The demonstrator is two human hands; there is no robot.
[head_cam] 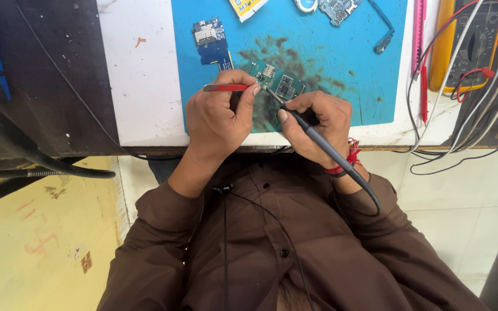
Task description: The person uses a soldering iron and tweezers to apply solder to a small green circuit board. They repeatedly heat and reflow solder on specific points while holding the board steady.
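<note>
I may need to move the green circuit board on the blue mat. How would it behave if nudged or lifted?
The green circuit board looks thin and flat, so probably light and stiff, likelier to slide on the blue mat than tip. Its exposed chips suggest it is fragile. Right now the left hand seems to steady it.

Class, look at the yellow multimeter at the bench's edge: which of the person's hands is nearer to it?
Right. The right hand, holding a soldering iron, sits closer to the multimeter; the left hand, holding red tweezers, is farther, beyond the green board.
</note>
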